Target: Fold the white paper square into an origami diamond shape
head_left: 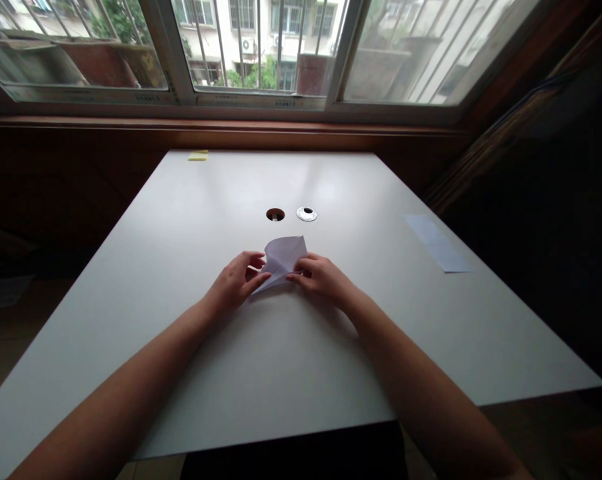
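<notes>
A partly folded sheet of pale paper (285, 252) stands at the middle of the white table (261, 373), its upper flap raised and a pointed corner low on the left. At its left edge my left hand (241, 277) has the thumb and fingers curled around the paper, thumb on the near side. My right hand (321, 275) pinches the paper's right side between thumb and bent fingers. Both forearms reach in from the table's near edge. The lower folds are partly hidden by the fingers.
Beyond the paper are a round hole (275, 215) in the tabletop and a loose round cover (307, 214). A paper strip (437, 243) lies near the right edge. Yellow sticky notes (198, 155) sit at the far left corner. A window (261, 47) is behind the table.
</notes>
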The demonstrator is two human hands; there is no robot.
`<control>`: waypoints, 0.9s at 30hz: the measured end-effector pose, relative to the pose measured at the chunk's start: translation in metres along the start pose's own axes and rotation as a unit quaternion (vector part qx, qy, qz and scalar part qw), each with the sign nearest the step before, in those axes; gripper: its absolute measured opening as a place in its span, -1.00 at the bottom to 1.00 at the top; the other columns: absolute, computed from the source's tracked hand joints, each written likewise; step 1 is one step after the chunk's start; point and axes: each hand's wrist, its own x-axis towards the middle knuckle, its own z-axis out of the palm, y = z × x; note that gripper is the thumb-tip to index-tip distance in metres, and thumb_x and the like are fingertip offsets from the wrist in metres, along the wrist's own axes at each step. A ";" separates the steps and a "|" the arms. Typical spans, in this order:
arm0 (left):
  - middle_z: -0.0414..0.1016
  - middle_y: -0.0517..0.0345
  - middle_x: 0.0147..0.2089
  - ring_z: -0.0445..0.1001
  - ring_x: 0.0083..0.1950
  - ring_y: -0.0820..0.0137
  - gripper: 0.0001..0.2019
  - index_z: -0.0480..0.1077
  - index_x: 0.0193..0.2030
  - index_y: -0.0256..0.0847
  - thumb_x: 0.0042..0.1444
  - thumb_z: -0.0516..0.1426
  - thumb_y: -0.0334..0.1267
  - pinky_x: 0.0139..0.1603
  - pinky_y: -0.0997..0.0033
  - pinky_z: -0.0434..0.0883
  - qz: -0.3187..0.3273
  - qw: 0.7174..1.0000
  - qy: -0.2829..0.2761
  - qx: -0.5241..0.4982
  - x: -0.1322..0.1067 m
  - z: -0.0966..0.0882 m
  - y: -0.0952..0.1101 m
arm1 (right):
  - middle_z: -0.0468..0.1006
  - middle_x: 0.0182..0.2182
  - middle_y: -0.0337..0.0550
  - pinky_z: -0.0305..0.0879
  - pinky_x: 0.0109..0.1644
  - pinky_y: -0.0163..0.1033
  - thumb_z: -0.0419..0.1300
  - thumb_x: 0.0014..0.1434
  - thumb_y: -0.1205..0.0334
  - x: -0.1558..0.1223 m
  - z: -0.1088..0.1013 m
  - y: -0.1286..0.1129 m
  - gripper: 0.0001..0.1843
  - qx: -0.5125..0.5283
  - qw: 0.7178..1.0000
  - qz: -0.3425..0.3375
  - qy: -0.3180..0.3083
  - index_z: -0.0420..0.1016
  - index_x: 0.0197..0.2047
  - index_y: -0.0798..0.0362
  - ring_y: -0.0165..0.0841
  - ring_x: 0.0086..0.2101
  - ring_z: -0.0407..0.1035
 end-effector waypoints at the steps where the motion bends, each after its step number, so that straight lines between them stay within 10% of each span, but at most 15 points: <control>1: 0.46 0.01 -0.07 0.54 -0.16 0.36 -0.61 0.29 0.05 -0.20 0.19 0.19 -0.04 -0.15 0.32 0.54 0.007 1.000 -0.010 0.008 0.000 0.000 0.000 | 0.46 -0.30 -0.15 0.29 -0.25 -0.29 0.26 0.20 0.11 0.000 0.000 0.001 -0.80 -0.002 1.000 0.004 0.004 0.50 -0.35 0.07 -0.42 -0.39 0.34; 27: 0.48 0.01 -0.10 0.46 -0.10 0.33 -0.83 0.45 -0.05 -0.15 0.28 0.07 -0.31 -0.04 0.29 0.44 0.128 0.979 -0.042 0.152 0.006 0.000 -0.007 | 0.37 -0.15 -0.13 0.35 -0.17 -0.24 0.30 0.18 0.16 0.001 0.009 -0.006 -0.90 -0.076 0.996 0.016 0.038 0.59 -0.28 -0.01 -0.43 -0.36 0.35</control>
